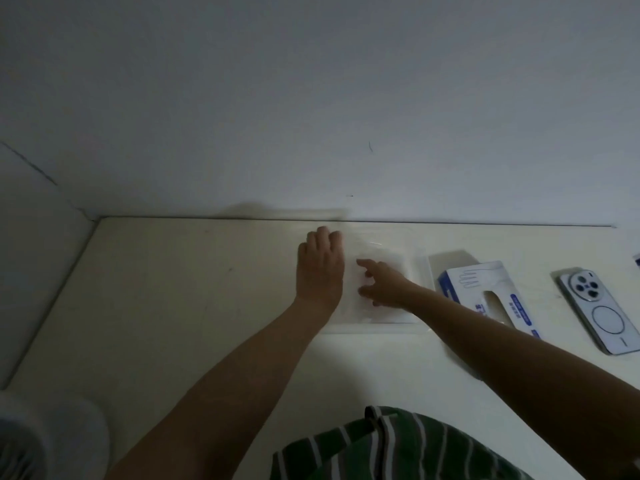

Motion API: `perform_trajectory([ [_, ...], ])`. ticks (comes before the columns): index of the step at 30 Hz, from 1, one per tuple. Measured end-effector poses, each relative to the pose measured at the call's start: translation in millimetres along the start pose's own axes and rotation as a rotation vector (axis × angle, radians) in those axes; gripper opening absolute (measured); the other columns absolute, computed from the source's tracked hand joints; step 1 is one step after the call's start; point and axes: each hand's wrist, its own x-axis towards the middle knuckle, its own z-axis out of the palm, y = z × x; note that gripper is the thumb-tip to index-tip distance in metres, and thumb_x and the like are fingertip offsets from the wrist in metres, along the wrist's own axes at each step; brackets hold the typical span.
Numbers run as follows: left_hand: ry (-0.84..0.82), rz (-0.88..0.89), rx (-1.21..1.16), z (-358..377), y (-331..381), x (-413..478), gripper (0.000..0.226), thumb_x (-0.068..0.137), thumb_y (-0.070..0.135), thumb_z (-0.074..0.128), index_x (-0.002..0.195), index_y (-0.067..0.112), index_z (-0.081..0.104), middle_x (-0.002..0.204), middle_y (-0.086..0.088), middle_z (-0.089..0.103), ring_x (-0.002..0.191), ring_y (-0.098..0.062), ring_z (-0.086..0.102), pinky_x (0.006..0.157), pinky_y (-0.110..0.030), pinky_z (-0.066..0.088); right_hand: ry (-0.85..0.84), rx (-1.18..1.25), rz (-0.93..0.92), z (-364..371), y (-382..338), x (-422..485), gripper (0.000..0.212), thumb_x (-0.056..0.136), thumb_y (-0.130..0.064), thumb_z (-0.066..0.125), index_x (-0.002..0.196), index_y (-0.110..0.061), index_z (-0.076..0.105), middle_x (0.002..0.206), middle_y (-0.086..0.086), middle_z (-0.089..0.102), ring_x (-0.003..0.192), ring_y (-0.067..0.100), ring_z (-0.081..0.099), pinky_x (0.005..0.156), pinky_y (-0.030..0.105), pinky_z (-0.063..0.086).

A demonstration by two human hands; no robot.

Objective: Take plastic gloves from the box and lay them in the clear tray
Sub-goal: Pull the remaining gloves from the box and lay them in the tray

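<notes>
Plastic gloves (388, 256) show only as a pale, filmy sheet in the clear tray (374, 329), which sits on the counter (207, 306) near the wall. The box (485, 282) is just to the tray's right. Our right hand (384, 287) lies spread and fairly flat on that sheet, fingers fanned wide. Our left hand (320, 265) rests at the tray's left side with its fingers bent down over the far corner. We cannot tell whether they pinch film, grip the rim or only steady it.

We judge the main risk to be static and cling. If we lift the right hand quickly, the film may come up with the fingers and drag out of the tray. If the left hand lets go, the light tray could skid toward the box. The dim light hides wrinkles and folded fingers, so we might leave a glove bunched. A phone (602, 317) lies beyond the box, well apart and no concern
</notes>
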Motion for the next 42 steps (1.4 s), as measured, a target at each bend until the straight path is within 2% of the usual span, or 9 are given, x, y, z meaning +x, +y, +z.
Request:
perform_trajectory([
  [3, -0.085, 0.210, -0.169, -2.9, 8.0, 2.6, 0.032, 0.070, -0.008, 0.056, 0.098, 0.009, 0.058, 0.092, -0.010, 0.056, 0.075, -0.027, 0.058, 0.059, -0.034, 0.048, -0.005, -0.042, 0.000, 5.7, 1.2, 5.1, 0.065, 0.088, -0.019, 0.066, 0.146, -0.018, 0.036, 0.138, 0.013, 0.043, 0.112, 0.030, 0.056, 0.091, 0.044, 0.054],
  [8, -0.736, -0.096, -0.229, 16.1, -4.3, -4.5, 0.068, 0.086, 0.018, 0.065, 0.144, 0.025, 0.031, 0.138, -0.018, 0.030, 0.112, -0.035, 0.055, 0.089, -0.036, 0.047, -0.007, -0.063, 0.091, 8.7, 7.9, 8.2, 0.060, 0.081, -0.020, 0.073, 0.134, -0.015, 0.045, 0.138, 0.010, 0.031, 0.118, 0.029, 0.047, 0.092, 0.041, 0.054],
  [13, -0.812, -0.163, -0.261, 31.3, -17.3, -11.0, 0.087, 0.084, 0.017, 0.066, 0.153, 0.033, 0.014, 0.152, -0.024, 0.006, 0.129, -0.041, 0.042, 0.104, -0.038, 0.040, -0.052, -0.121, 0.146, 9.2, 15.8, 8.7, 0.077, 0.083, -0.020, 0.073, 0.144, -0.008, 0.028, 0.150, 0.018, 0.011, 0.134, 0.033, 0.033, 0.107, 0.033, 0.036],
  [18, -0.912, -0.193, -0.284, 37.2, -15.8, -6.0, 0.089, 0.085, 0.012, 0.064, 0.154, 0.028, 0.010, 0.153, -0.018, 0.016, 0.134, -0.038, 0.036, 0.107, -0.040, 0.038, -0.159, -0.194, 0.162, 12.1, 13.7, 8.8, 0.099, 0.081, -0.032, 0.074, 0.153, -0.014, 0.009, 0.152, 0.020, 0.012, 0.140, 0.036, 0.026, 0.100, 0.036, 0.040],
  [21, -0.867, -0.157, -0.187, 26.5, -13.1, -3.9, 0.076, 0.090, 0.018, 0.057, 0.153, 0.030, 0.016, 0.147, -0.018, 0.029, 0.126, -0.037, 0.046, 0.100, -0.039, 0.043, -0.156, -0.069, 0.110, -1.1, 6.0, 1.4, 0.078, 0.089, -0.024, 0.068, 0.152, -0.013, 0.023, 0.148, 0.015, 0.033, 0.131, 0.030, 0.042, 0.095, 0.033, 0.046],
  [25, -0.479, -0.113, -0.033, 4.6, 1.3, 6.7, 0.040, 0.089, 0.012, 0.045, 0.127, 0.022, 0.055, 0.113, -0.009, 0.066, 0.102, -0.029, 0.063, 0.080, -0.033, 0.048, 0.098, -0.006, -0.067, -27.1, -2.7, -19.7, 0.036, 0.093, -0.016, 0.061, 0.129, -0.014, 0.058, 0.133, 0.010, 0.053, 0.107, 0.023, 0.061, 0.084, 0.034, 0.057],
  [29, -0.213, -0.073, -0.147, -20.8, 34.5, 21.9, 0.017, 0.088, 0.017, 0.049, 0.100, 0.017, 0.061, 0.091, -0.006, 0.069, 0.085, -0.028, 0.064, 0.063, -0.029, 0.038, 0.357, 0.173, -0.121, -60.2, 1.3, -45.8, 0.020, 0.091, -0.011, 0.055, 0.100, -0.019, 0.071, 0.097, 0.000, 0.068, 0.074, 0.022, 0.071, 0.057, 0.035, 0.060],
  [32, -0.102, 0.002, -0.293, -39.4, 71.7, 27.7, 0.012, 0.091, 0.024, 0.050, 0.100, 0.019, 0.058, 0.086, -0.002, 0.068, 0.082, -0.026, 0.062, 0.063, -0.028, 0.035, 0.504, 0.186, -0.091, -83.4, 24.5, -65.6, 0.019, 0.090, -0.012, 0.055, 0.093, -0.020, 0.071, 0.084, -0.002, 0.070, 0.066, 0.022, 0.068, 0.059, 0.032, 0.057],
  [42, -0.483, 0.196, -0.491, -18.1, 201.5, -1.6, 0.018, 0.092, 0.023, 0.055, 0.110, 0.018, 0.056, 0.101, -0.003, 0.066, 0.090, -0.022, 0.061, 0.070, -0.031, 0.046, 0.371, -0.026, 0.295, -75.6, 167.8, -126.4, 0.017, 0.092, -0.017, 0.054, 0.100, -0.015, 0.069, 0.100, 0.006, 0.070, 0.082, 0.019, 0.064, 0.068, 0.025, 0.048],
])
